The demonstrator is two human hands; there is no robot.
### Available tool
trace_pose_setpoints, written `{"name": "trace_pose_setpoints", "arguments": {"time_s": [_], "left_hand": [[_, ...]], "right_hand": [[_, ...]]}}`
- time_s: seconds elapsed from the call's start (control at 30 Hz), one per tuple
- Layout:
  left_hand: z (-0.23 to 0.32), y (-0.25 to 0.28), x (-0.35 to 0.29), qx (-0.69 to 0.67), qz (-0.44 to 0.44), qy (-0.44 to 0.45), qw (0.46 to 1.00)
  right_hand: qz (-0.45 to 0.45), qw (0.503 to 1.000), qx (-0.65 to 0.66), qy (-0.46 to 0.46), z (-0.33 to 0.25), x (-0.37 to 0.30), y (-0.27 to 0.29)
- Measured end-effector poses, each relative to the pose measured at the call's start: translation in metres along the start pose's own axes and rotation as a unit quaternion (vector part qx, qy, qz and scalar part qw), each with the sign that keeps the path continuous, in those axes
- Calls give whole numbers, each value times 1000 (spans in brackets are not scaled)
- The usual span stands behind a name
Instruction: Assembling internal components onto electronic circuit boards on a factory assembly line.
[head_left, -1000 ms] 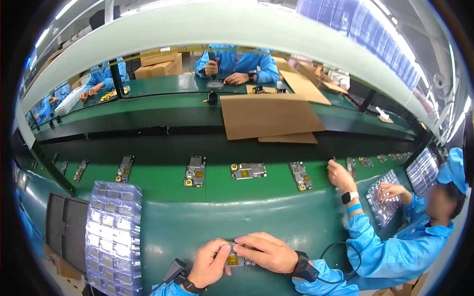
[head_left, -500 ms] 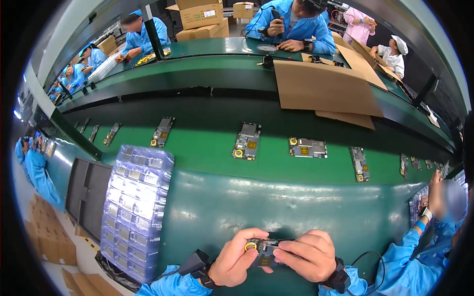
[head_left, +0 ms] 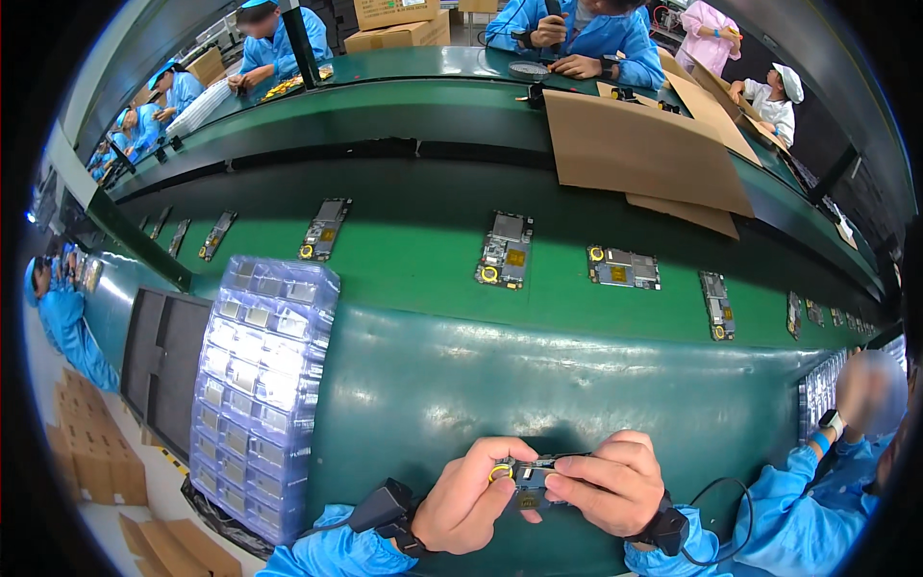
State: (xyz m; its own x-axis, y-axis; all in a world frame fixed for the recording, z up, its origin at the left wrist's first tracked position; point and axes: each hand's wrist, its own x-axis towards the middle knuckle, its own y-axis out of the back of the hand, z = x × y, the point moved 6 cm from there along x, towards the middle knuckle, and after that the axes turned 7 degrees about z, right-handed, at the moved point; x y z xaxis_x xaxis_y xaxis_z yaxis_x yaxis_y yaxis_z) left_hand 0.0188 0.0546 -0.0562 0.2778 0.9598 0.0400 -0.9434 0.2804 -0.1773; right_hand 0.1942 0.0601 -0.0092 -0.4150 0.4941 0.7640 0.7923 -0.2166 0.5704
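Over the near side of the green bench, both my hands hold a small circuit board (head_left: 530, 481) with a yellow ring at its left end. My left hand (head_left: 466, 498) is closed on that end, its thumb beside the ring. Fingers of my right hand (head_left: 615, 486) pinch the right end and cover it; whether a small part is also between them, I cannot tell. To the left stands a clear plastic tray (head_left: 310, 404) with flat silvery pieces in its pockets. Beyond my hands, several similar boards, one being a board (head_left: 504, 250), lie spaced along the green conveyor belt (head_left: 413, 260).
A person's arm (head_left: 803, 466) in a blue sleeve works at the right, beside another clear tray (head_left: 815, 394). Brown cardboard (head_left: 644, 154) overhangs the far side of the belt. A dark bin (head_left: 163, 356) stands left of the tray. Other people sit across the bench.
The scene sits higher in the picture, and the boards on the belt appear farther right. Both hands keep the circuit board, with only slight finger movement.
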Motion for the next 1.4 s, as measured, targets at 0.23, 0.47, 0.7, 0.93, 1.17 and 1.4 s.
{"name": "trace_pose_setpoints", "arguments": {"time_s": [0.23, 0.47, 0.7, 0.93, 1.17, 1.4], "left_hand": [[-1, 2, -2, -19, -2, 5, 1000], [-2, 4, 0, -62, 0, 7, 998], [-1, 7, -3, -48, -7, -1, 999], [2, 9, -2, -26, -14, -16, 999], [-1, 12, -3, 25, 9, -25, 999], [-1, 16, -6, 67, 34, -68, 995]], "right_hand": [[-4, 1000, 1, -5, -1, 0, -3], [5, 1000, 9, 1, 1, 0, -7], [17, 1000, 8, 11, -3, 0, -8], [9, 1000, 5, 8, -5, 1, -11], [-11, 999, -20, 30, -8, 3, -12], [-8, 999, -32, 39, -16, 3, -15]]}}
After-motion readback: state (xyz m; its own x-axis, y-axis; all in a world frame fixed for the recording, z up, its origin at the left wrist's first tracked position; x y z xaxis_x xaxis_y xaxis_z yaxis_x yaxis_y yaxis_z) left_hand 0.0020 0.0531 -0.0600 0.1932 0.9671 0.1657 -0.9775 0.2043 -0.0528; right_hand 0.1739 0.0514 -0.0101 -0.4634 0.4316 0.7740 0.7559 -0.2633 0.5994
